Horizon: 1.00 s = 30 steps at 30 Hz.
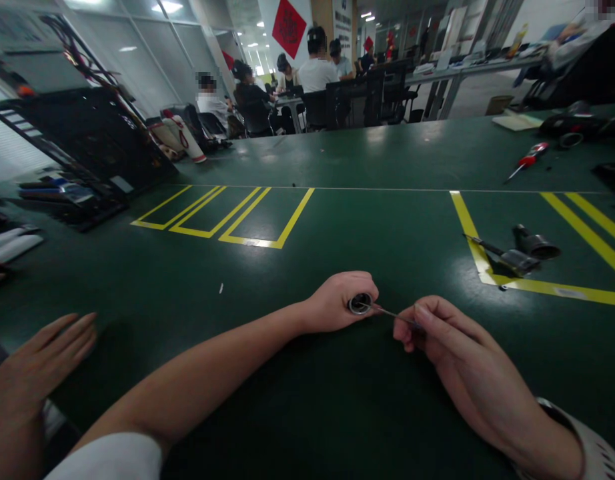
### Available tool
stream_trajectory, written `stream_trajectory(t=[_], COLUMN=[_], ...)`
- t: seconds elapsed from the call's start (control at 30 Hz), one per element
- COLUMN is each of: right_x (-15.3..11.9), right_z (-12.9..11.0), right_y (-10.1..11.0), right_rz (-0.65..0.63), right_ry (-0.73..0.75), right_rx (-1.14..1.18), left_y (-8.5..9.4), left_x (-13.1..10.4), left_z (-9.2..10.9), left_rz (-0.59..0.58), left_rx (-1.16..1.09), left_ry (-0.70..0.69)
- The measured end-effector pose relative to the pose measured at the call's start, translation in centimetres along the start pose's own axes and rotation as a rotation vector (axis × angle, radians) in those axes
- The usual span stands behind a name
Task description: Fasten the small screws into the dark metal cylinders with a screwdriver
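My left hand [340, 293] is closed in a fist around a hollow cylinder with a shiny metal rim [360, 304]. Its open end faces me, and the rest is hidden in the fingers. Thumb and fingertips of my right hand [447, 337] pinch a thin metal tool [395, 315], whose far end reaches the cylinder's mouth. Whether the tip is inside it I cannot tell. Farther right on the table lie a dark metal cylindrical part with a pointed rod [507, 257] and a short dark tube fitting [537, 243].
Yellow tape [295, 220] marks boxes on the green table [377, 160]. A red-handled screwdriver [530, 157] lies at the far right, beside black equipment [582, 127]. A black metal frame [97, 140] stands at left. Another person's hand [52, 357] is at the left edge. Several people sit behind.
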State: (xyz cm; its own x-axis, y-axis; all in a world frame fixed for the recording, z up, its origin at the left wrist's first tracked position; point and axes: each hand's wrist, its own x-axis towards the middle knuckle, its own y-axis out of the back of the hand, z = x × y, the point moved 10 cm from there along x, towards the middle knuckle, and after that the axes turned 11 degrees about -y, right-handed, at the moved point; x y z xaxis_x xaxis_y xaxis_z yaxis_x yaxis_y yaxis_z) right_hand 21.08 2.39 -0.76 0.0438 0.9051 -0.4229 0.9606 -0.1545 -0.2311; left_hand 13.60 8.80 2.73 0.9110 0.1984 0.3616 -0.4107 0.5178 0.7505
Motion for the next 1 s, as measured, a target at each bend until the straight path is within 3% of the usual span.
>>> stream_trajectory(t=[0.17, 0.27, 0.37, 0.57, 0.7, 0.77, 0.87, 1.0], right_x=[-1.5, -2.3, -1.9, -0.2, 0.1, -0.3, -1.3, -1.8], right_z=[-1.2, -1.5, -1.1, -0.6, 0.0, -0.4, -1.1, -1.0], right_y=[-0.2, -1.2, -0.9, 0.4, 0.2, 0.3, 0.3, -0.2], right_rz=[0.092, 0.071, 0.053, 0.036, 0.008, 0.028, 0.086, 0.091], right_ry=[0.189, 0.244, 0.196, 0.04, -0.035, 0.019, 0.129, 0.14], right_rx=[-0.399, -0.57, -0.524, -0.074, 0.05, -0.015, -0.305, -0.514], left_y=[-0.3, -0.8, -0.9, -0.5, -0.4, -0.4, -0.5, -0.8], left_x=[-0.1, -0.1, -0.1, -0.1, -0.1, -0.1, 0.0, 0.0], left_z=[0.0, 0.1, 0.3, 0.3, 0.3, 0.4, 0.5, 0.7], left_rz=[-0.032, -0.08, -0.1, -0.068, -0.048, -0.045, -0.061, -0.098], left_rx=[0.102, 0.202, 0.23, 0.147, 0.107, 0.122, 0.181, 0.241], left_ry=[0.001, -0.007, -0.017, -0.013, -0.018, -0.019, -0.025, -0.03])
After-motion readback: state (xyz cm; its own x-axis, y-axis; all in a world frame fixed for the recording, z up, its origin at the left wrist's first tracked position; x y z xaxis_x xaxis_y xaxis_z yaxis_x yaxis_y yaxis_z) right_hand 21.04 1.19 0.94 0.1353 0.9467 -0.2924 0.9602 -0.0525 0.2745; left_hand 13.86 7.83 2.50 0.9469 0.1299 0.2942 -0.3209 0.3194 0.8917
